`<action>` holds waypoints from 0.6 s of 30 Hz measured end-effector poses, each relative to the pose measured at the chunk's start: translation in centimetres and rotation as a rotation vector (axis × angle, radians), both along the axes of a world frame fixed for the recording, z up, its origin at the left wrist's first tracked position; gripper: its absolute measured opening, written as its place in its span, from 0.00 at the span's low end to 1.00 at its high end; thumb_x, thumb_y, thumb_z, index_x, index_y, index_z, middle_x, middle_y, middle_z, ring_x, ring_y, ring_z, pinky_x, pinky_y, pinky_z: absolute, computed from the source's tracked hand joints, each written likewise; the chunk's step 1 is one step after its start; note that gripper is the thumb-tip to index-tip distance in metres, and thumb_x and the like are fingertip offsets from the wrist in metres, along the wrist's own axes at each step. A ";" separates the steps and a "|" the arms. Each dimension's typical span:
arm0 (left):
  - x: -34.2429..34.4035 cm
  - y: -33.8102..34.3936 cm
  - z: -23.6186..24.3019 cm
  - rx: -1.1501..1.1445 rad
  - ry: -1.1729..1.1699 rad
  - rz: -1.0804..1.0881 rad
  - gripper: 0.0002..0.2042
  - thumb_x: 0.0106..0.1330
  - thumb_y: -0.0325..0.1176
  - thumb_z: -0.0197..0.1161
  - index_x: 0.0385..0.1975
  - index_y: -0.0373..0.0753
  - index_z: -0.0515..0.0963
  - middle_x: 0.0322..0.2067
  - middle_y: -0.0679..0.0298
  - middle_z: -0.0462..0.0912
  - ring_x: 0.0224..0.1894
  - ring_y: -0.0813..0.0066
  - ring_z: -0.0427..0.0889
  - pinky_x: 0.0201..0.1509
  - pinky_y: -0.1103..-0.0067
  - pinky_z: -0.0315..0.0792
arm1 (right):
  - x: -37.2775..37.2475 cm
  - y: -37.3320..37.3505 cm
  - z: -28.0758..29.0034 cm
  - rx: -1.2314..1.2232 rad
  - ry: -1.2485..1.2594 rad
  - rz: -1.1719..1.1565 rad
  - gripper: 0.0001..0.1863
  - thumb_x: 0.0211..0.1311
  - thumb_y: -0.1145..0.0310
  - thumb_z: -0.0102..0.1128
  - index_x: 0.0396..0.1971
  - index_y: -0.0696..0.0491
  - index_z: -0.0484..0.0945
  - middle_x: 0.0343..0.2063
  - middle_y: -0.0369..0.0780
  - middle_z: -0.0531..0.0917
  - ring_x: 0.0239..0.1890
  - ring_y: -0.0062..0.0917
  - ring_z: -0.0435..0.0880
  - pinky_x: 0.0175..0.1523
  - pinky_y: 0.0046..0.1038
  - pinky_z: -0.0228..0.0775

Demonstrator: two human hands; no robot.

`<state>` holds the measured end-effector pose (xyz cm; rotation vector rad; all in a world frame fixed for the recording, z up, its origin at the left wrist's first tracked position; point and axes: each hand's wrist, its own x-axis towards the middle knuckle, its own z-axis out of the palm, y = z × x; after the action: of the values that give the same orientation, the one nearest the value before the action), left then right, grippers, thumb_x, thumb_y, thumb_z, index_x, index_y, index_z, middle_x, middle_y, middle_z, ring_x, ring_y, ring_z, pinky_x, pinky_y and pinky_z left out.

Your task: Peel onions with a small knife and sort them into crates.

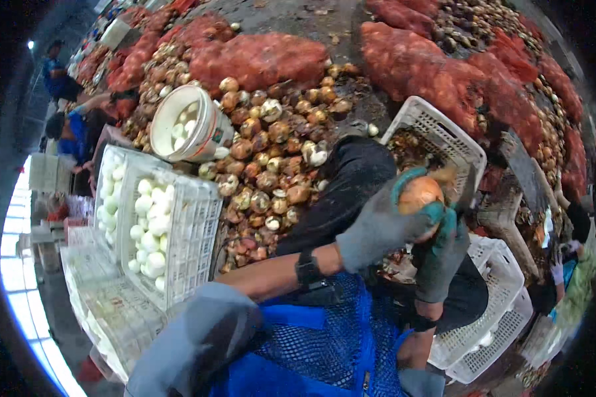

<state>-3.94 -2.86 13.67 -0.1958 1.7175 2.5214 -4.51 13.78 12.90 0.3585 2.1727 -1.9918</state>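
Observation:
Over my lap, my left hand (385,221) in a grey work glove with teal fingertips is closed around a brown-skinned onion (420,196). The thumb and fingers wrap its near and far sides. Close against the onion's right side is my right hand (442,255), gloved the same way, its fingers bent and pressed together. Whatever it grips is hidden; a dark, blurred strip rises beside it and I cannot tell what that is. Just beyond the hands, a white plastic crate (437,129) holds loose brown onion skins.
Unpeeled onions (271,152) lie heaped ahead and left. A white bucket (172,155) with peeled onions stands beside crates of peeled white onions (153,228). Red mesh sacks (424,73) lie beyond. White crates (503,278) stand at right. Another person (79,135) works at far left.

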 end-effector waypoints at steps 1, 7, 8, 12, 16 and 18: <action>0.6 1.1 -0.6 0.049 -0.027 -0.003 0.38 0.71 0.48 0.75 0.74 0.34 0.67 0.60 0.57 0.82 0.59 0.73 0.82 0.66 0.72 0.77 | 0.3 2.3 -3.1 0.401 0.369 0.109 0.21 0.83 0.57 0.55 0.54 0.62 0.82 0.39 0.44 0.84 0.40 0.31 0.84 0.47 0.36 0.77; 2.5 2.6 -5.9 0.019 -0.210 -0.154 0.36 0.73 0.47 0.73 0.74 0.35 0.68 0.60 0.59 0.83 0.60 0.74 0.81 0.69 0.74 0.75 | 2.5 3.9 -3.3 0.045 -0.049 0.034 0.25 0.85 0.55 0.55 0.60 0.65 0.78 0.54 0.41 0.84 0.54 0.26 0.83 0.58 0.32 0.76; 2.7 3.0 -6.7 0.069 -0.253 -0.158 0.34 0.75 0.47 0.71 0.73 0.35 0.68 0.60 0.60 0.83 0.60 0.74 0.81 0.69 0.75 0.75 | 2.7 3.8 -3.2 0.043 -0.021 0.039 0.25 0.84 0.55 0.55 0.60 0.65 0.78 0.54 0.41 0.84 0.53 0.25 0.84 0.57 0.31 0.77; 3.1 1.9 -7.7 0.416 -0.277 -0.145 0.28 0.80 0.48 0.66 0.71 0.37 0.71 0.61 0.63 0.83 0.61 0.75 0.82 0.68 0.73 0.77 | 3.6 3.7 -1.6 -0.002 -0.134 -0.028 0.22 0.81 0.59 0.59 0.59 0.63 0.78 0.46 0.40 0.87 0.46 0.23 0.86 0.52 0.29 0.79; 2.4 1.4 -8.6 0.397 -0.276 -0.087 0.30 0.79 0.51 0.66 0.70 0.37 0.72 0.62 0.61 0.83 0.62 0.72 0.83 0.67 0.72 0.79 | 5.3 2.8 -2.3 0.386 0.160 0.011 0.17 0.71 0.68 0.63 0.54 0.62 0.81 0.33 0.39 0.84 0.37 0.24 0.81 0.48 0.31 0.76; 2.8 1.3 -9.5 0.305 -0.242 -0.088 0.31 0.79 0.52 0.66 0.72 0.38 0.71 0.62 0.60 0.82 0.62 0.71 0.83 0.66 0.70 0.80 | 6.5 2.2 -1.3 0.441 0.152 0.049 0.19 0.67 0.68 0.65 0.54 0.61 0.81 0.33 0.43 0.85 0.34 0.31 0.83 0.47 0.36 0.78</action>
<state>-1.14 -1.61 4.20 -0.3758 1.2126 2.5306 1.96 16.00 11.60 0.2103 2.6836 -1.5456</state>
